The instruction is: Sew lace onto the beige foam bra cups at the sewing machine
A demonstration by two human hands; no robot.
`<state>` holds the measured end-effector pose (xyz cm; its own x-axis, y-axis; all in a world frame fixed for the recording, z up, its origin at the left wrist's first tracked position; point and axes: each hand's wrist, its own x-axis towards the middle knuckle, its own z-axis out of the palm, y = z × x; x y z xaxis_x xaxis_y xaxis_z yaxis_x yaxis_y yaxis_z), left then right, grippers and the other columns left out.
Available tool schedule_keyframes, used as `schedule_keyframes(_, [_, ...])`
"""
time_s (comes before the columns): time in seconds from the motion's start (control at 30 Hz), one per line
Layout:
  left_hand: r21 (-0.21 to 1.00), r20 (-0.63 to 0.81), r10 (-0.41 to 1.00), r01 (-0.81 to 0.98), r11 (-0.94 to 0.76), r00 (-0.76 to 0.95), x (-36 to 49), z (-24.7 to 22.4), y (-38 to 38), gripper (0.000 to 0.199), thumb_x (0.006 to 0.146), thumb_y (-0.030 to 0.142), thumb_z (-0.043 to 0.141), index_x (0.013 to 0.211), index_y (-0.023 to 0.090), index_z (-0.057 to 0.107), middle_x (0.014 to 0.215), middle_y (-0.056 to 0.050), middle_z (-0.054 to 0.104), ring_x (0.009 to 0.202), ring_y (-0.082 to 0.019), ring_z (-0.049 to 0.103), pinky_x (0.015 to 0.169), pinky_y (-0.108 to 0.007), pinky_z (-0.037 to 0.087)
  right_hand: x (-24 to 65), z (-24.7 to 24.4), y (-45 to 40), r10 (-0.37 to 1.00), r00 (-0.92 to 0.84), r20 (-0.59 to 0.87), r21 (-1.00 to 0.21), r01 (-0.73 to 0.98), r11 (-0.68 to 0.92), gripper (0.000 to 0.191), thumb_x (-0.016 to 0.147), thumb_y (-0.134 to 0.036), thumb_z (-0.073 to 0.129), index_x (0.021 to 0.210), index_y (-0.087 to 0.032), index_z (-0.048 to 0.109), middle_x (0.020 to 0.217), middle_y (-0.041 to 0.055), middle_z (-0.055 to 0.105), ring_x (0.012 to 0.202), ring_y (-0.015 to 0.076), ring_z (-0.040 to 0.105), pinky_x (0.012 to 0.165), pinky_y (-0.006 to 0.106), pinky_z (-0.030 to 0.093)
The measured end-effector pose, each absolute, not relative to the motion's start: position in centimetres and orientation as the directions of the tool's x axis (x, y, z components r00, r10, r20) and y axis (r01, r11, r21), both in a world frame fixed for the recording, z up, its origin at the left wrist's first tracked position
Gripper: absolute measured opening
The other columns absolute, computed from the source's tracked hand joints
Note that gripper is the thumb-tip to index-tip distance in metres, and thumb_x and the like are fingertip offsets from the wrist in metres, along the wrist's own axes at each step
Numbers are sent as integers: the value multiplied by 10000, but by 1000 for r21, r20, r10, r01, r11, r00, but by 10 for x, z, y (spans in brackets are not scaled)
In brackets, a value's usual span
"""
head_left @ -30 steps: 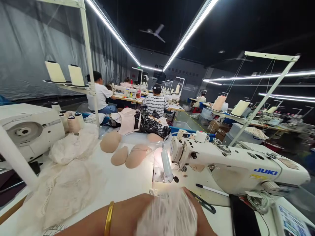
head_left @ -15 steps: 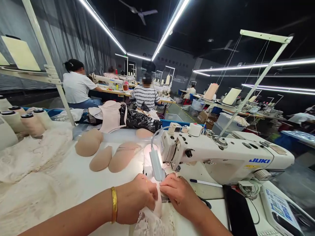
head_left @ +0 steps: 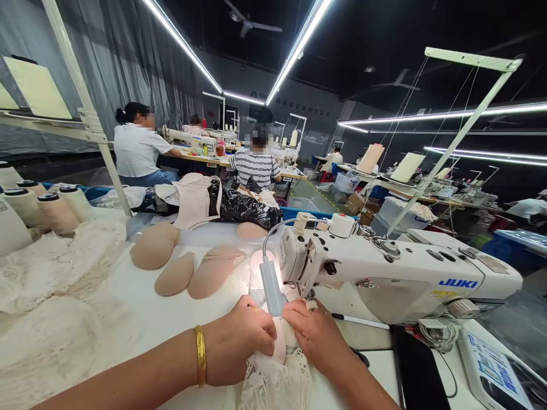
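Observation:
My left hand (head_left: 239, 341), with a gold bangle at the wrist, has its fingers curled on the left edge of a pale pink bra cup (head_left: 279, 340). White lace (head_left: 273, 378) hangs from the cup toward me. On the other side, my right hand (head_left: 314, 330) is closed with its fingertips pinching the lace along the cup's right edge. Both hands are just in front of the needle area of a white sewing machine (head_left: 363, 273). A grey lamp (head_left: 272, 287) on a bent neck hides the needle and part of the work.
Several beige foam cups (head_left: 217, 273) lie left of the machine, beside heaped lace (head_left: 55, 290). Thread cones (head_left: 55, 212) stand at far left. A black phone (head_left: 416, 367), a pen (head_left: 359, 320) and a control box (head_left: 491, 364) are at right. Co-workers (head_left: 139, 145) sit ahead.
The lace and cup have shifted slightly, with more lace showing below the cup. My right fingers have moved a little along the edge. The view has turned slightly left.

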<state>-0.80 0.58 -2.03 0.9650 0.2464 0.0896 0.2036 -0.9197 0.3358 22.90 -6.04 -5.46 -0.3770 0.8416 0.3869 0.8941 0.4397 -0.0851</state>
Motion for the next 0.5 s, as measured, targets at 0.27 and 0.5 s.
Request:
schedule_keyframes(0.27, [364,126,225,165,-916,966,-10,-19,8,212,508,4,648,608,167,557,1075,21,738,753,-184,559,782,-390,337,228,-56,-62,840,-386,382,-113,882,457,341,896,6,485,982,-265,673,993,15,739,961,212,642,868,317,482])
schedule_keyframes(0.5, [365,123,201,144,-920,972,-10,-17,11,205,533,22,635,657,179,596,1082,10,742,766,-188,615,810,-406,343,229,-56,-63,813,-391,431,-90,878,470,338,917,-18,482,1010,-274,683,965,24,731,982,227,645,805,322,487])
